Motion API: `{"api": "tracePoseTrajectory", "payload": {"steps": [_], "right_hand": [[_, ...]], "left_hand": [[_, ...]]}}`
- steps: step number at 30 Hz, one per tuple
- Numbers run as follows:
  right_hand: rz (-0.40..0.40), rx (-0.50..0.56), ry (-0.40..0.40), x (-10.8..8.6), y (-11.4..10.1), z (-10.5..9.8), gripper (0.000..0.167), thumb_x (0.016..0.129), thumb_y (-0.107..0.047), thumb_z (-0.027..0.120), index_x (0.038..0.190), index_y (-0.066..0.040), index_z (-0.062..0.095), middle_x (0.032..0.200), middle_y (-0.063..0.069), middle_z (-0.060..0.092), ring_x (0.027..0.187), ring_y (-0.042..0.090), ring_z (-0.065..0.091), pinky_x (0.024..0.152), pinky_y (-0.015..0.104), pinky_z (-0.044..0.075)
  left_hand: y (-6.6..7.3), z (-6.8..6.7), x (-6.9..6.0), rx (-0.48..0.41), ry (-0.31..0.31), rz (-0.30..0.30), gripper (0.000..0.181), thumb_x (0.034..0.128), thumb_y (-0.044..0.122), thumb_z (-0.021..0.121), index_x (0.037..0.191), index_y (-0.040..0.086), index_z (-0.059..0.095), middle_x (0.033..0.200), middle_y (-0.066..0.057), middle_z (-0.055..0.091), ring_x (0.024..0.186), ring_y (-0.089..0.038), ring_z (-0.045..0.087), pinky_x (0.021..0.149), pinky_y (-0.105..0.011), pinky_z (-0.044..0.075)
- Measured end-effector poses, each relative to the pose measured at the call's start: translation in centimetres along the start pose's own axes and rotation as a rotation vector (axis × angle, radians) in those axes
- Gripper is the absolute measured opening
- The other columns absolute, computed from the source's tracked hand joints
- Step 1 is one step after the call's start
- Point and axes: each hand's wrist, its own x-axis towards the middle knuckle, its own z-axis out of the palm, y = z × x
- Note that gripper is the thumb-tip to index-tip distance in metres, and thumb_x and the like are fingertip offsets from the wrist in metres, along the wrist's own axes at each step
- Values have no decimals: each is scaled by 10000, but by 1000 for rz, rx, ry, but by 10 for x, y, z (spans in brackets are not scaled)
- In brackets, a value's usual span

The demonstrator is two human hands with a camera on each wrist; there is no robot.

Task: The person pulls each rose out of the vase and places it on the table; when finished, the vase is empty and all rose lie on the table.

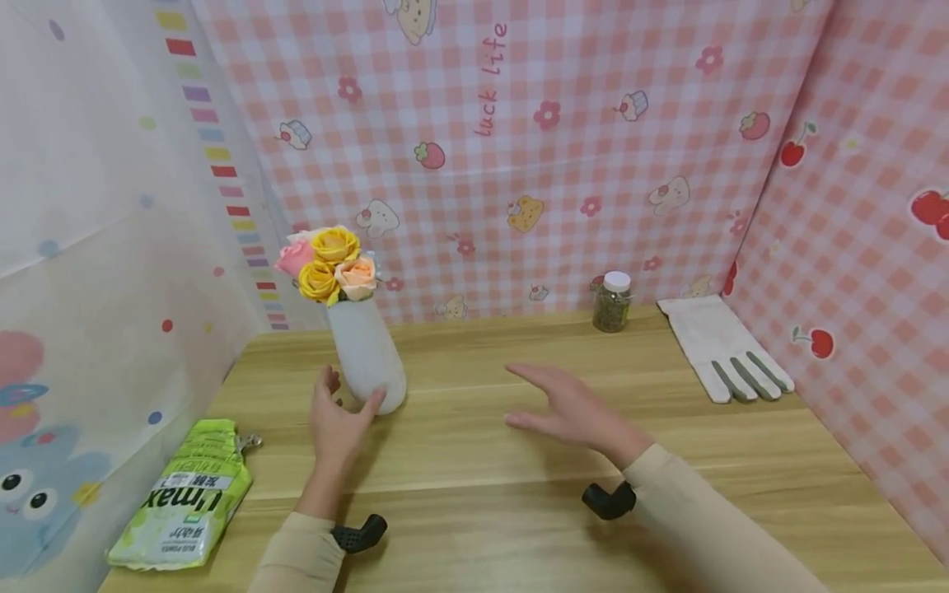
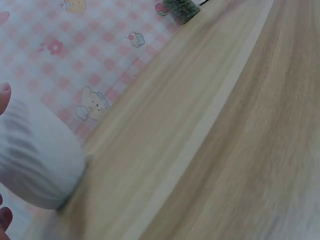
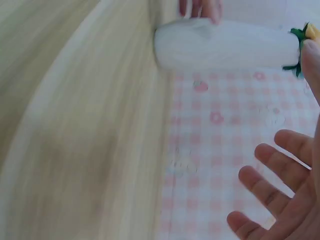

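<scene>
Clock positions from centre of head view. White tapered ceramic-looking vase (image 1: 363,346), 8 o'clock: matt; ridged in left wrist view. Yellow, pink and peach rose-shaped blooms (image 1: 320,281), 9 o'clock: matt; cloth or foam, undetermined. Pale brown flat wood-grained tabletop (image 1: 474,502), 6 o'clock: smooth, soft sheen. Lime-green crumpled plastic-film pouch (image 1: 181,502), 8 o'clock, further out: glossy. White round plastic lid (image 1: 617,282), 3 o'clock: smooth. White-and-grey flat cloth glove (image 1: 708,338), 3 o'clock, further out: matt.

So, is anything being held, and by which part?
Whether the left hand holds the white vase near its base is unclear; the right hand holds nothing.
</scene>
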Motion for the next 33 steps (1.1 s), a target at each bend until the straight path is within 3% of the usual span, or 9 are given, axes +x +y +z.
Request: {"api": "tracePoseTrajectory", "payload": {"steps": [7,14,18,22,33], "right_hand": [[29,139,42,40,-27,5,633,843,-584,636,1384,-276,522,1333,-51,570,1179,109,534,966,377,462],[-49,220,123,83,-58,8,473,860,-440,697,1260,-194,646,1205,-67,655,1035,44,583,883,283,502],[-61,288,139,108,-76,10,442,853,-430,710,1215,-179,678,1137,-82,677,974,48,604,824,234,509],[-59,337,147,129,-91,11,437,840,-440,717,1194,-185,692,1100,-83,687,930,35,616,763,203,522],[47,498,201,167,-108,18,428,820,-390,750,1190,-181,701,1002,-104,692,847,55,624,640,231,544]], "left_hand": [[-10,19,2,-10,4,-31,1013,735,413,824,1485,24,266,1433,-182,408,1300,-308,392,1004,-493,402],[-13,34,7,-90,0,-11,991,709,348,857,1479,90,290,1389,-140,433,1242,-291,436,1005,-486,392],[-21,39,7,-142,33,23,994,676,276,887,1463,81,312,1354,-130,462,1212,-261,452,1016,-454,367],[-25,36,8,-128,56,46,983,659,254,897,1448,74,340,1338,-122,478,1192,-246,462,999,-446,373],[-25,35,6,-130,26,39,967,680,256,888,1455,82,337,1337,-135,484,1198,-264,475,972,-464,414]]}}
